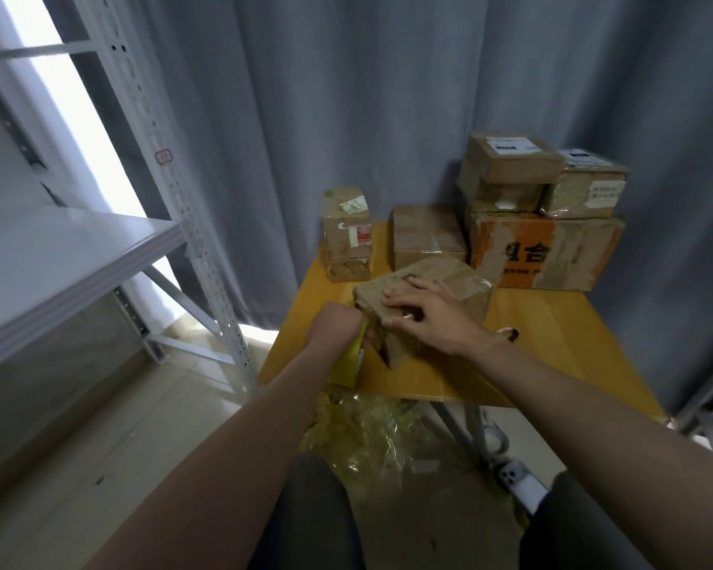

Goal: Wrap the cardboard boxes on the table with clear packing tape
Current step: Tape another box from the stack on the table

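Note:
A cardboard box (462, 279), partly covered in shiny tape, lies tilted near the front left of the yellow table (552, 343). My right hand (425, 316) rests flat on top of this box with its fingers spread. My left hand (336, 327) is closed around a yellow tape roll (348, 364) held against the box's near left corner. A small stack of two boxes (346, 234) stands at the table's back left, and a plain box (427, 236) sits behind the one I press on.
A big orange-printed box (548, 253) at the back right carries several smaller boxes (511, 166). A white metal shelf (71, 257) stands to the left. Crumpled clear film (371, 434) lies on the floor under the table. Grey curtains hang behind.

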Tool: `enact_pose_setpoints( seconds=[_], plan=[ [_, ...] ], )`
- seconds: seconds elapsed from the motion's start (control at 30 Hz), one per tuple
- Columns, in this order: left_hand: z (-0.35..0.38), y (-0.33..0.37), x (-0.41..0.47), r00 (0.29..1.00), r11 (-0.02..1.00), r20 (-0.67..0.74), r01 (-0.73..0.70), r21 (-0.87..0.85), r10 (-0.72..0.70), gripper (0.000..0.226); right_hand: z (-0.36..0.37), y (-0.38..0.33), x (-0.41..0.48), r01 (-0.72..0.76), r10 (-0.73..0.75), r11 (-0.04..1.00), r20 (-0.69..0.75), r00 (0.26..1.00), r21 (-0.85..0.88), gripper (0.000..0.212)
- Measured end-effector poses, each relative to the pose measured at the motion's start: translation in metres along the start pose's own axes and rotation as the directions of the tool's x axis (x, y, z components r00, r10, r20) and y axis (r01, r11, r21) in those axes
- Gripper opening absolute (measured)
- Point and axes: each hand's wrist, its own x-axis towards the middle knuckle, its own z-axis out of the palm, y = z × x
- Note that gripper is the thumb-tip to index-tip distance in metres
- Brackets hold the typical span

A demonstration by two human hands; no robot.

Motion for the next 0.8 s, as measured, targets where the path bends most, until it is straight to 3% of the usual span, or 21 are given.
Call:
enact_pose_setpoints(
  seconds=[0.07,0.13,0.2,0.37,0.5,0.6,0.7,0.8],
  plan=[
    [0.001,-0.002,0.002,1.0,0.998,0.006,-0.022,0.055,0.021,0.02,0.01,-0.017,0.003,-0.067,0.062,0.993,-0.05,0.997,-0.098,0.059],
    [0.0,0.003,-0.009,0.999,0.996,0.03,-0.025,0.082,0.023,0.027,0.02,-0.029,0.005,-0.068,0.059,0.989,-0.077,0.995,-0.131,0.056],
    [-0.006,0.008,-0.021,0.996,0.996,0.065,-0.06,0.063,0.056,0.026,0.024,-0.031,0.003,-0.033,0.026,0.997,-0.102,0.994,-0.066,0.053],
    [-0.009,-0.009,-0.011,0.994,0.992,0.112,0.034,-0.118,-0.021,0.023,0.011,-0.012,-0.014,-0.028,0.035,0.996,-0.088,0.995,0.081,0.049],
    [-0.007,-0.015,-0.01,0.995,0.986,0.095,0.041,-0.164,-0.026,0.023,-0.004,-0.011,-0.032,-0.118,0.138,0.988,-0.217,0.966,0.1,0.031],
    [-0.009,-0.014,-0.014,0.997,0.978,0.079,0.038,-0.206,-0.022,0.022,-0.011,-0.019,-0.041,-0.248,0.254,0.967,-0.35,0.902,0.063,0.035],
    [-0.008,-0.013,-0.019,1.0,0.975,0.024,0.017,-0.224,-0.011,0.02,-0.012,-0.033,-0.041,-0.369,0.368,0.928,-0.307,0.878,0.056,0.01],
    [-0.003,-0.011,-0.016,0.997,0.977,-0.061,-0.066,-0.203,0.054,0.027,0.002,-0.042,-0.039,-0.485,0.487,0.873,-0.154,0.86,0.048,0.059]
  ],
)
